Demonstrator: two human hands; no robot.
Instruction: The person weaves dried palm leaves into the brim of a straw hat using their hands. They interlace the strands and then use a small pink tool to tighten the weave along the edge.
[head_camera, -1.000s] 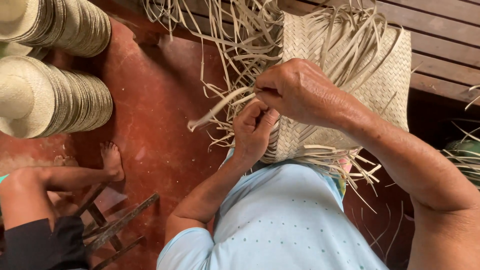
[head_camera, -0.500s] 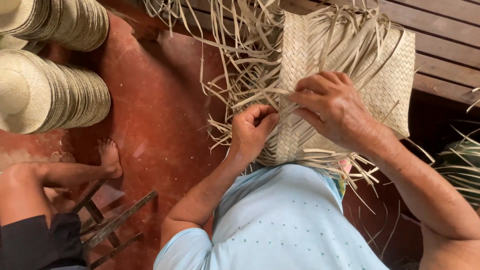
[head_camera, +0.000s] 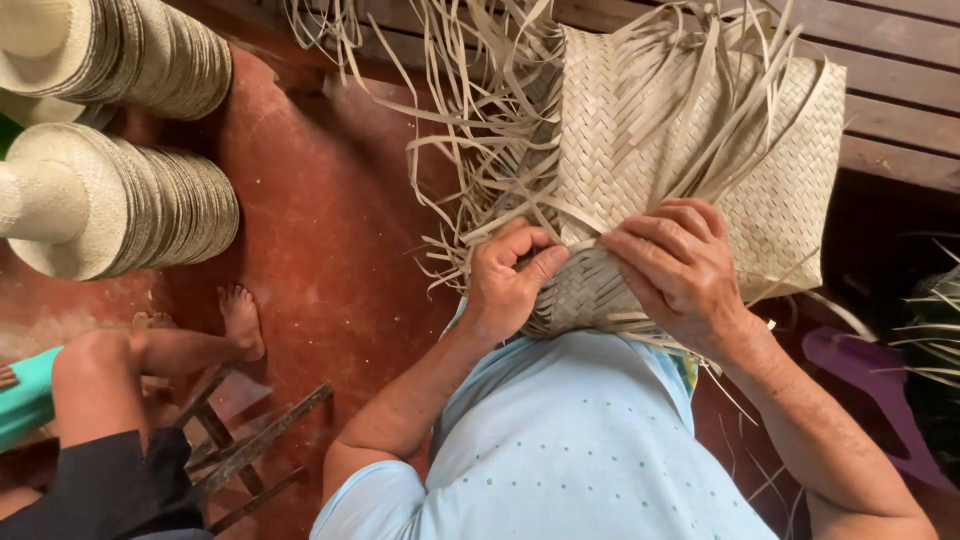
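A pale woven straw piece (head_camera: 700, 150) with many loose strands (head_camera: 480, 120) fanning out at its left and top rests on my lap. My left hand (head_camera: 510, 280) pinches strands at the lower left edge of the weave, thumb over the fingers. Beside it my right hand (head_camera: 680, 270) lies flat on the weave's lower edge, fingers pressing the strips down. Both hands touch the woven piece.
Two stacks of straw hats (head_camera: 130, 200) lie at the upper left on the red floor (head_camera: 320, 240). Another person's bare leg and foot (head_camera: 170, 345) rest at the left beside a wooden stool frame (head_camera: 250, 450). Wooden planks (head_camera: 900, 110) run along the upper right.
My right hand has come down from the strands onto the weave's lower edge. My left hand stays at the lower left edge, gripping strands. The view has shifted slightly.
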